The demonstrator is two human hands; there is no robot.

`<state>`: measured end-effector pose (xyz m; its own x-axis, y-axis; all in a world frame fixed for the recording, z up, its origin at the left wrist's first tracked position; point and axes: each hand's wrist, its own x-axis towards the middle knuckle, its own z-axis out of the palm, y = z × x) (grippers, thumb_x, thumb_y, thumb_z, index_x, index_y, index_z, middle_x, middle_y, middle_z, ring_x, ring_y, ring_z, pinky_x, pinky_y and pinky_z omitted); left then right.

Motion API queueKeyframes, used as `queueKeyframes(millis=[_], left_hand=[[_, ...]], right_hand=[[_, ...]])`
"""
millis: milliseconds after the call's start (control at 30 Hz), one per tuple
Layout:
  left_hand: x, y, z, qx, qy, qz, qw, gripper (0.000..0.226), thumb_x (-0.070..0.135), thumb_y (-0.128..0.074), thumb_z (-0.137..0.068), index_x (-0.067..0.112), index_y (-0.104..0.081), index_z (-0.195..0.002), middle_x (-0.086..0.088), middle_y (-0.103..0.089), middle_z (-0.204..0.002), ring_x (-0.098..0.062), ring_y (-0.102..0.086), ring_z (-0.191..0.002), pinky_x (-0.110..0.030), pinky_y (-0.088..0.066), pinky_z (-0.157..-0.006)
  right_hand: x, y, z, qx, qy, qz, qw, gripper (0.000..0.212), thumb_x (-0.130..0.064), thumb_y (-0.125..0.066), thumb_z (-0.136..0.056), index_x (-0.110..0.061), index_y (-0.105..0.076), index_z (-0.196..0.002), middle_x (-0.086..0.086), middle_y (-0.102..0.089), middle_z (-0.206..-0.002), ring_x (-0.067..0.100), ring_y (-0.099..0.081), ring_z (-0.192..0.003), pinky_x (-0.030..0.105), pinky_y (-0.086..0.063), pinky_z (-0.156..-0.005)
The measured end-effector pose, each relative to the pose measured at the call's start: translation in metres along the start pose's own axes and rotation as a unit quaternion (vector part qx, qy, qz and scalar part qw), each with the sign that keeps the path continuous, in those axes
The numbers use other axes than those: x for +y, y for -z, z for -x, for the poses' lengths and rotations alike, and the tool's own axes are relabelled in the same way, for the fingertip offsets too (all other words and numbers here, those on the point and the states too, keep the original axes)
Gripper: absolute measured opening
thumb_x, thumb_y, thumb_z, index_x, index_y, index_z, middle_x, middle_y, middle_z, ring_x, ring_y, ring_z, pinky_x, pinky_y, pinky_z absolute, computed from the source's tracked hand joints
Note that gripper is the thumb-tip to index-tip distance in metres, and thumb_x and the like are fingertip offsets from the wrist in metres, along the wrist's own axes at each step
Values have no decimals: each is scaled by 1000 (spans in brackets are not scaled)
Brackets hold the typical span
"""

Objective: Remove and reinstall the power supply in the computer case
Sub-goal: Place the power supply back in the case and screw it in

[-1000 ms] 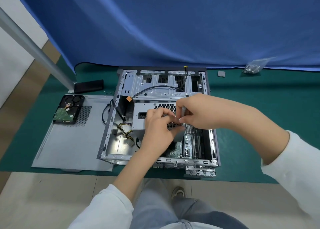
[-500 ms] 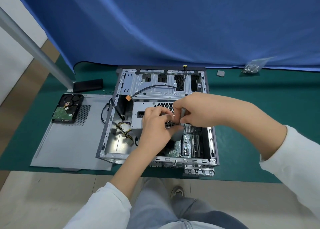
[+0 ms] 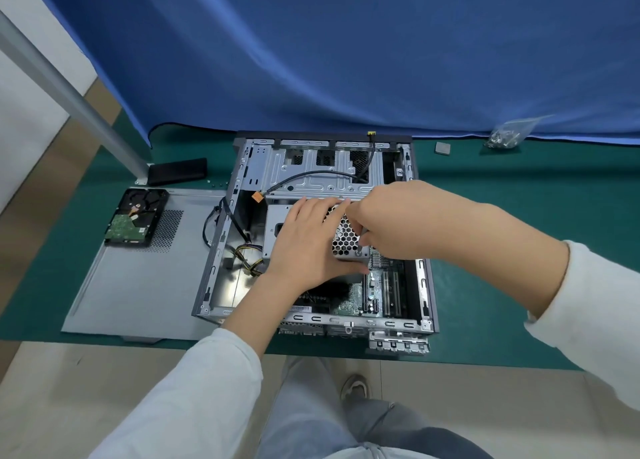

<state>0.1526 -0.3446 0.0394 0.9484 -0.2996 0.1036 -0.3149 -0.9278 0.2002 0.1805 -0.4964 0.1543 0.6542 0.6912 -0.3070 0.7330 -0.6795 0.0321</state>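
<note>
Since the earlier frame, the left hand [image 3: 304, 247] has flattened, fingers spread, on the power supply [image 3: 343, 240], mid-frame inside the open computer case [image 3: 420, 285]. Right hand [image 3: 391, 219], just right, pinches a small tool upright at its lower right corner.

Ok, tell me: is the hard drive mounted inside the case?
No, the hard drive lies outside the case, on the side panel to its left.
</note>
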Motion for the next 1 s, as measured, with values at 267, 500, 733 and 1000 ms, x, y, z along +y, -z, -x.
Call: queueKeyframes(millis=[267, 500, 733, 1000], left_hand=[[-1, -5, -1, 12, 3, -19, 1000, 106, 85, -54, -61, 19, -37, -143, 2, -46, -136, -20, -39, -126, -40, -21, -113], [-1, -5, -2, 9, 10, -27, 1000, 106, 86, -50, -61, 18, -39, -141, 3, -46, -135, -20, -39, -125, -40, -22, -113], [0, -5, -2, 10, 9, -25, 1000, 106, 84, -54, -61, 19, -38, -142, 2, -47, -134, -20, -39, -125, -40, -22, -112], [0, -4, -2, 12, 12, -29, 999, 106, 86, -49, -61, 18, -40, -141, 2, -47, -134, -20, -40, -125, -40, -21, -113]], right_hand=[[-4, -3, -3, 36, 14, 89, 995, 30, -32, -46, -96, -15, -41, -72, -3, -31, -58, 13, -27, -47, 26, -17, -43], [-4, 6, -2, -53, -16, 72, 996, 31, -40, -48, -97, -18, -39, -77, -6, -33, -63, 18, -36, -53, 27, -25, -48], [-9, 4, -2, -10, -5, 125, 992, 14, -20, -49, -94, -15, -53, -82, -4, -34, -60, 15, -30, -49, 25, -19, -44], [-3, 6, -5, -86, -66, 10, 994, 37, -39, -44, -98, -19, -36, -68, -7, -37, -66, 18, -41, -61, 29, -35, -61]])
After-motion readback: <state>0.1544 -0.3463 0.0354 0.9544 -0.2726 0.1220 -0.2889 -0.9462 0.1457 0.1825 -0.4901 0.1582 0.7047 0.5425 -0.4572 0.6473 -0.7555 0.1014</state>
